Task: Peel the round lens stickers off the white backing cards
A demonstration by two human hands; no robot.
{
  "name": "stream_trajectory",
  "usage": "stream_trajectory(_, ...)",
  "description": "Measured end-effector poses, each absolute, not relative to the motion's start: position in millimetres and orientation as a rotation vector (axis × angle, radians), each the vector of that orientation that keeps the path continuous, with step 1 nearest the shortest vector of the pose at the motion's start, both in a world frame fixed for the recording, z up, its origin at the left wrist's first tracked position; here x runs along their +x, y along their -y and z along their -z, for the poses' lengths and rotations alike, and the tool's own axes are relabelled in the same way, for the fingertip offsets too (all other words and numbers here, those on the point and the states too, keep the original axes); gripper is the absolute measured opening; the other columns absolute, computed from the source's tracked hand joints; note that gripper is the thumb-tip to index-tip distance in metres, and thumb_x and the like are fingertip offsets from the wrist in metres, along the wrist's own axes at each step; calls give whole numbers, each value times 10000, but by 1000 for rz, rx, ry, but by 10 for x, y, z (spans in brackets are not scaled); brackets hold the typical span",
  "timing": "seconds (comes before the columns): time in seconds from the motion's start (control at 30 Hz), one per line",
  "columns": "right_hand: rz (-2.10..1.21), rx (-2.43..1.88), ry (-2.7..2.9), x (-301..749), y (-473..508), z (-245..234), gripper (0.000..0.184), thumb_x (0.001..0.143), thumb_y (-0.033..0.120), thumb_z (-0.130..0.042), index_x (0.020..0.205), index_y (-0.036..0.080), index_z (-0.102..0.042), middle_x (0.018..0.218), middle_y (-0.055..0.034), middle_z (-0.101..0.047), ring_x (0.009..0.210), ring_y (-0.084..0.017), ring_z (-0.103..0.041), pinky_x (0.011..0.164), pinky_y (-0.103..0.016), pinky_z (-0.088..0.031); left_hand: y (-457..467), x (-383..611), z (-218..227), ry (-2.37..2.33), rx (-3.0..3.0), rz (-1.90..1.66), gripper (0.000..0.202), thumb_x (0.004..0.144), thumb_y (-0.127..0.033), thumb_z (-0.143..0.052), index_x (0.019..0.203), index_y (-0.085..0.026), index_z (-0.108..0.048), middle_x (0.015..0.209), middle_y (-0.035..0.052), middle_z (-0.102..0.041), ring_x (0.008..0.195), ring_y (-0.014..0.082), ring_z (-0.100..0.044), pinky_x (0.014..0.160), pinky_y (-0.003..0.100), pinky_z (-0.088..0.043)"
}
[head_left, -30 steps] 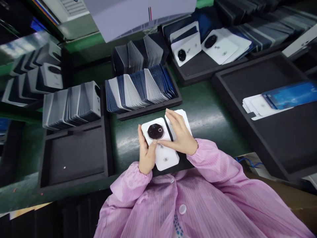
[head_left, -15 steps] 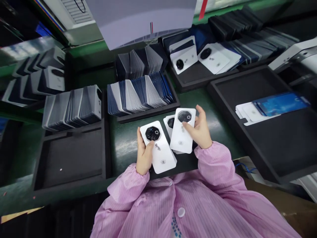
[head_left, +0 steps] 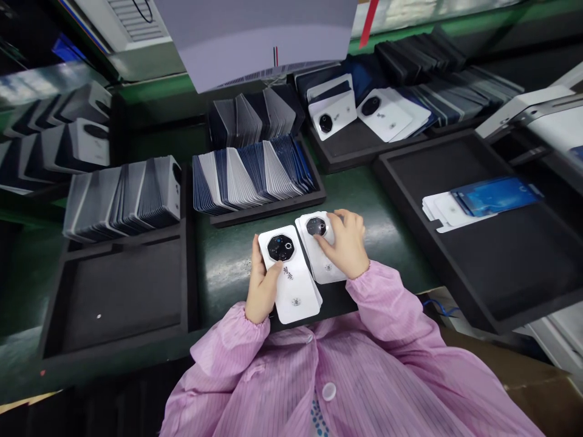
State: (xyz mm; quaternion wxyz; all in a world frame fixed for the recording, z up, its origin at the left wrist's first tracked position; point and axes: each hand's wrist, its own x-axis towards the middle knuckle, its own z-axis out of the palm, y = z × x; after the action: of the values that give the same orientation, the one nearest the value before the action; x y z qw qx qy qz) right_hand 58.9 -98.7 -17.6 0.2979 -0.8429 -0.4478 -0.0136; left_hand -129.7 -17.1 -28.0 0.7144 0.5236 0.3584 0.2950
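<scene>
My left hand (head_left: 263, 282) grips a small stack of white phone-back panels (head_left: 298, 282), thumb on top and fingers at the left edge. The top panel shows a dark octagonal camera area, dark lettering and a small mark near its lower end. Close beside it on the right, my right hand (head_left: 342, 243) is closed over a second pile of white phone-back panels (head_left: 322, 261). Its thumb lies by that pile's camera area and its fingers curl at the upper right edge. How many panels each pile has is hidden.
Ahead, a black tray (head_left: 268, 209) holds upright rows of blue and white panels (head_left: 250, 173). Left stands a tray (head_left: 122, 297) with grey panels (head_left: 125, 194). On the right, a tray (head_left: 514, 273) carries white pieces and a blue sheet (head_left: 498, 195). A paper sheet (head_left: 264, 36) hangs above.
My right hand has moved left and slightly down, bringing its white panel onto the pile beside the left stack. My left hand keeps its grip. The view has shifted slightly.
</scene>
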Motion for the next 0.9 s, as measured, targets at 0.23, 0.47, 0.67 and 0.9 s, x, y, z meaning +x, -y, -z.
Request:
stream_trajectory(0.23,-254,-1786,1400,291,786,-190,175,773,268,-692,909,210,-596,1026,-74,-572,1044,-258,-524,948,-457,-427,197,-1278,214,-785,1174,-590,865,831,-325,-622,1507,-305,-83,1567,61,-250,1378,246,-356,1107,383,-335)
stream_trajectory(0.47,-401,-1719,1258,302,700,-84,63,777,200,-675,781,192,-612,1077,-90,-585,1070,-251,-547,961,-474,-430,216,-1273,214,-741,1329,-654,881,855,-396,-602,1513,-279,-28,1561,92,-262,1389,235,-347,1110,337,-327)
stream_trajectory(0.67,4,-1386,1608,252,771,19,103,830,121,-581,813,222,-570,999,-51,-680,1138,-251,-586,1037,-533,-376,189,-1275,200,-739,1356,-674,871,861,-385,-596,1514,-265,-32,1556,89,-279,1402,230,-324,1144,346,-267)
stream_trajectory(0.9,-47,-1063,1582,213,849,154,370,786,27,-617,1092,217,-532,847,-32,-743,792,-170,-721,855,-409,-552,163,-1265,196,-776,1396,-668,856,850,-360,-609,1514,-263,-77,1581,73,-215,1444,228,-222,1176,350,-184)
